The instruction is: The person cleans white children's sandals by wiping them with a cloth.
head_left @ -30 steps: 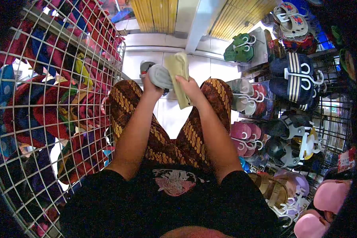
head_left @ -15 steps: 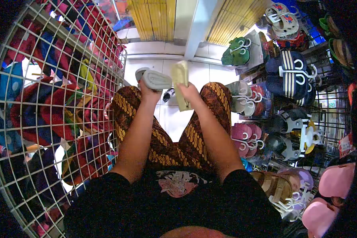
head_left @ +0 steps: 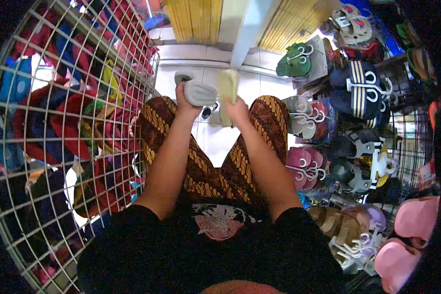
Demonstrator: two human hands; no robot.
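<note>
My left hand (head_left: 186, 101) is wrapped round a pale grey item (head_left: 201, 93), which looks like a sandal or slipper with its rounded end pointing right. A darker grey piece (head_left: 183, 77) shows just above the fingers. Beside it, my right hand (head_left: 237, 110) grips a pale yellow item (head_left: 229, 85), long and flat, held upright and blurred by motion. Both items are above the white floor between my knees, with a narrow gap between them. A small dark and white object (head_left: 208, 111) lies on the floor below and between the hands.
A wire grid (head_left: 39, 130) with colourful items behind it stands on the left. On the right hang green sandals (head_left: 295, 60), dark striped slippers (head_left: 360, 90) and pink footwear (head_left: 416, 215). A pale metal post (head_left: 246, 36) and yellow slatted panels (head_left: 195, 19) are ahead.
The grey item has shifted slightly right and the yellow one slightly up and right, both still held. The view has tilted a little.
</note>
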